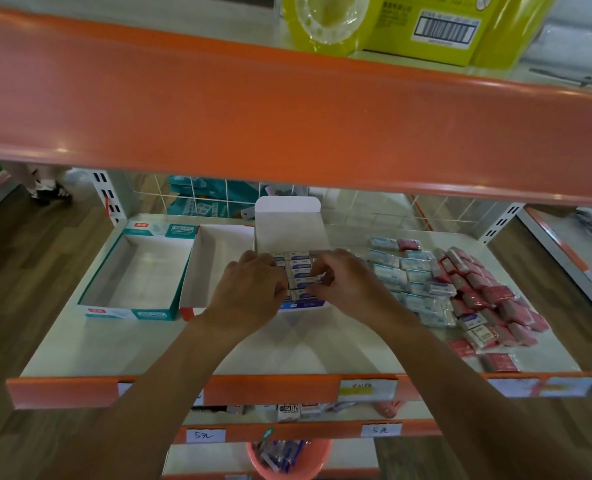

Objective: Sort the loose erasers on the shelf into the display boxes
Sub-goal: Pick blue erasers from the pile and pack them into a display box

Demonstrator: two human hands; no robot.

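Packing step: right hand (346,285) pinches a blue-white eraser (310,279) over the white display box (289,220), mid-shelf (287,348); left hand (249,289) curled on the packed rows, grip unclear; next move probably: seat it flush, then reach right to the loose pile (474,292).

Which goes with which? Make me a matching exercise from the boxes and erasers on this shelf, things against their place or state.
Things:
1. teal display box
2. lidded display box
3. red erasers
4. red-edged box

Place or state:
a. loose pile at the right
b. empty, far left
c. rows of blue-printed erasers inside, lid raised
d. empty, between two boxes

Pairs: 1-b, 2-c, 3-a, 4-d
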